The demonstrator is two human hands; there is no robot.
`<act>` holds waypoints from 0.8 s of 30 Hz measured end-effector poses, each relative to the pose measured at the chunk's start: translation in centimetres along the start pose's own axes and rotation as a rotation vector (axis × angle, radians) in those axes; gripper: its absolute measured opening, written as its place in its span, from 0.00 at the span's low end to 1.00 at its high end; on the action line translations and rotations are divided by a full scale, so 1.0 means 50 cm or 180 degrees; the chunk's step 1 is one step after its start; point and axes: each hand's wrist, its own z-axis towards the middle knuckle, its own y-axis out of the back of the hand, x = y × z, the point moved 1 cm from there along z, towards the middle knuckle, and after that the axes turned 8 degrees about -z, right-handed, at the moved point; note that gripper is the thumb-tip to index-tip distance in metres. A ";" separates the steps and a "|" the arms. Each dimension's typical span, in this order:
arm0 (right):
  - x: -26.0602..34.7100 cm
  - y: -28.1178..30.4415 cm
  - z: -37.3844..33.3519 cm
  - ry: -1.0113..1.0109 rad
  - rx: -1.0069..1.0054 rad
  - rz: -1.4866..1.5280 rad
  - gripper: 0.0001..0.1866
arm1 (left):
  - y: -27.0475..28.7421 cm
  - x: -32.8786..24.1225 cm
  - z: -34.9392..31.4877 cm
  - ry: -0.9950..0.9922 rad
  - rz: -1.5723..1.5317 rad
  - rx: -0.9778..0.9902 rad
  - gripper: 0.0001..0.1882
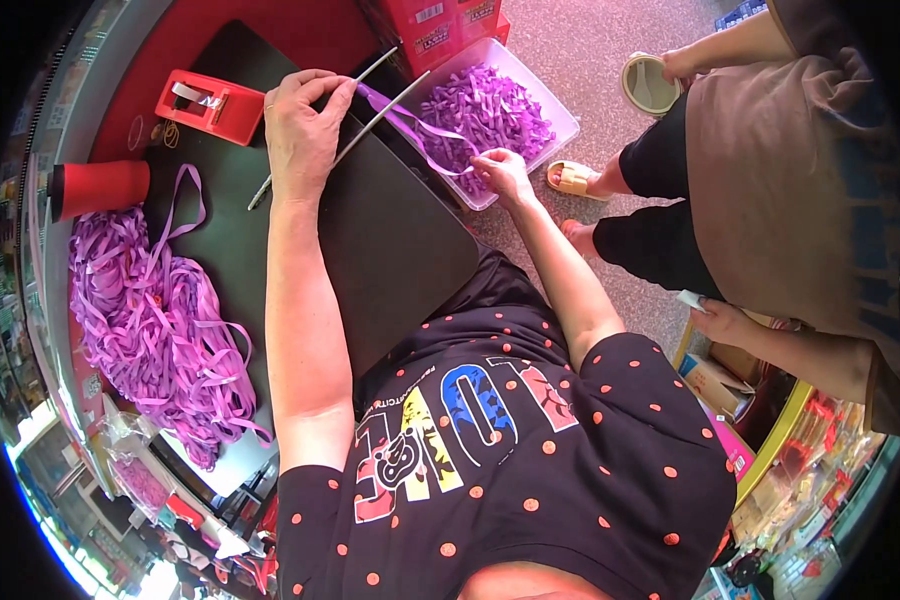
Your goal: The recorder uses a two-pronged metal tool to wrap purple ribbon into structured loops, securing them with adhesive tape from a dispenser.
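Note:
My left hand (303,128) rests on the black board (390,250) and pinches a purple ribbon strip (410,125) against two thin metal rods (370,100). The strip runs right and down to my right hand (503,172), which grips its other end. My right hand hovers at the near edge of a clear plastic bin (560,115) holding several cut purple ribbon pieces (490,110). A large pile of loose purple ribbon (155,320) lies on the board's left side.
A red tape dispenser (210,103) and a red cup (100,186) sit at the board's far left. Another person (790,190) in a brown top stands to the right, sandals near the bin, one hand (722,322) holding something small. Red boxes (440,30) stand behind the bin.

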 end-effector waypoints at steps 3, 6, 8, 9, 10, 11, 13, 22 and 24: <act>-0.010 0.000 0.015 0.0625 -0.0548 -0.1298 0.09 | -0.002 0.001 0.001 0.0010 -0.0038 0.0012 0.10; -0.006 -0.006 0.009 0.0860 -0.0564 -0.2186 0.12 | 0.001 -0.004 -0.001 0.0029 -0.0010 -0.0004 0.10; -0.007 -0.012 0.001 0.0889 -0.0527 -0.2277 0.13 | 0.004 0.001 -0.001 0.0052 -0.0020 -0.0011 0.10; -0.007 -0.015 -0.003 0.0986 -0.0522 -0.2179 0.12 | 0.005 0.003 0.000 0.0068 -0.0033 -0.0009 0.10; -0.015 -0.012 0.005 0.0994 -0.0528 -0.2180 0.12 | 0.004 0.000 0.001 0.0061 -0.0037 -0.0014 0.10; -0.031 -0.008 0.016 0.0427 -0.0192 -0.1144 0.10 | 0.000 -0.004 0.003 0.0048 -0.0021 0.0000 0.10; -0.040 -0.013 0.025 -0.0327 0.0189 0.0323 0.07 | -0.001 -0.004 0.006 0.0033 0.0013 0.0006 0.10; -0.014 0.009 -0.028 0.1628 0.0041 -0.1648 0.10 | 0.012 0.005 0.001 -0.0182 -0.0005 -0.0130 0.07; -0.029 0.043 -0.044 0.1888 0.0463 -0.1786 0.07 | 0.006 -0.003 0.001 -0.0251 0.0018 -0.0132 0.07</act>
